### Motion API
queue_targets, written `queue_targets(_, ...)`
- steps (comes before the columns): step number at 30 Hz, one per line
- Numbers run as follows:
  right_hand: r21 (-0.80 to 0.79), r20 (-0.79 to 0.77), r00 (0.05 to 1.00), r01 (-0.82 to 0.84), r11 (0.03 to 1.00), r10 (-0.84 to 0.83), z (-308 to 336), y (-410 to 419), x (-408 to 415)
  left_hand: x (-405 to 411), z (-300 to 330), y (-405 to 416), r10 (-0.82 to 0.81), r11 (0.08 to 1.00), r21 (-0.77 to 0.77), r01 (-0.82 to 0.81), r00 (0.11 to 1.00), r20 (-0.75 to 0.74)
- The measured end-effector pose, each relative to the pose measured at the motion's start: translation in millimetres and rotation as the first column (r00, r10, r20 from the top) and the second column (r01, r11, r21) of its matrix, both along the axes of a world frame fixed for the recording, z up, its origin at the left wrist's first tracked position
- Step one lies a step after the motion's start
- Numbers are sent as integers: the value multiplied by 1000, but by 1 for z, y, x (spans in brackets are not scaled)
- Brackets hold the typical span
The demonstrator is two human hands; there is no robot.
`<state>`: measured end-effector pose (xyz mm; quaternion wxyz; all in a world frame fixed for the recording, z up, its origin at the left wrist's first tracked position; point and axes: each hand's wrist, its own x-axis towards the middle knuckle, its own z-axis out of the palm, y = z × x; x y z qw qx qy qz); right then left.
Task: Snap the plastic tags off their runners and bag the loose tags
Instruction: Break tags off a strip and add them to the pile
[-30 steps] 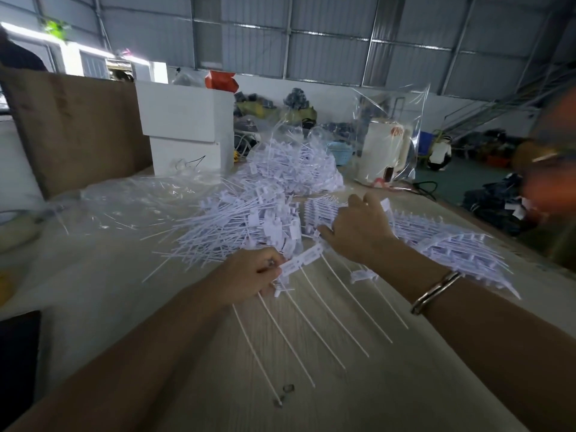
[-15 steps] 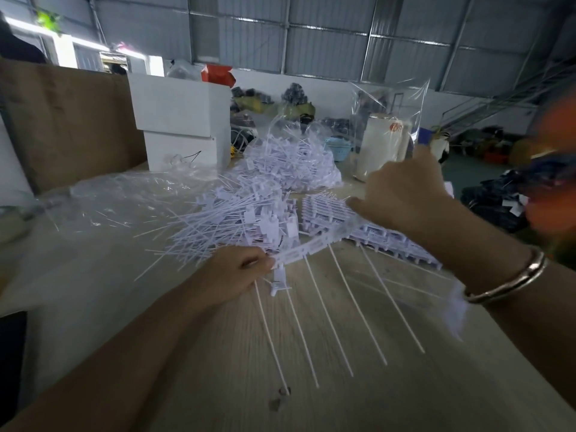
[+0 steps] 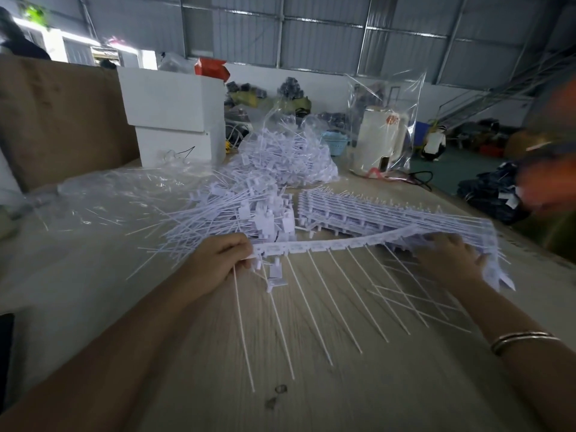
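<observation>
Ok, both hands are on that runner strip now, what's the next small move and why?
Probably twist or bend the runner strip to snap its tags free. The left hand grips one end, the right hand the other by the stack of runners, and the thin tails still hang off it over the table.

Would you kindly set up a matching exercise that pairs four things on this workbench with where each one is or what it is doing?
Things:
1. left hand
2. right hand
3. heap of loose tags
4. white boxes

Places or states:
A. stacked at the far side of the table, by the brown board
B. grips the near end of the runner strip
C. lies just beyond the left hand
D. rests on the stack of runners

Pairs: 1-B, 2-D, 3-C, 4-A
</observation>
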<state>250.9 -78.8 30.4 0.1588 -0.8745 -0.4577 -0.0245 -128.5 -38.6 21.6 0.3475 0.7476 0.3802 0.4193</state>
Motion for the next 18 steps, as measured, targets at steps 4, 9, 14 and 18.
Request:
queue_targets(4,11,38,998,-51,999,50,-9,3,-13,-1,-2,-1,-40,999,-12,39,999,-36)
queue_targets(9,62,-70,990,-120,991,124,-14,19,-43,-5,-2,0,-5,999,31,5,1000,4)
queue_targets(14,107,-146,949,-267,958,281,-2,25,-43,-7,2,-2,49,999,-19,-47,979,200)
queue_targets(18,262,-120,878,-423,867,464,15,-6,-19,-10,2,-2,59,989,-150,15,876,479)
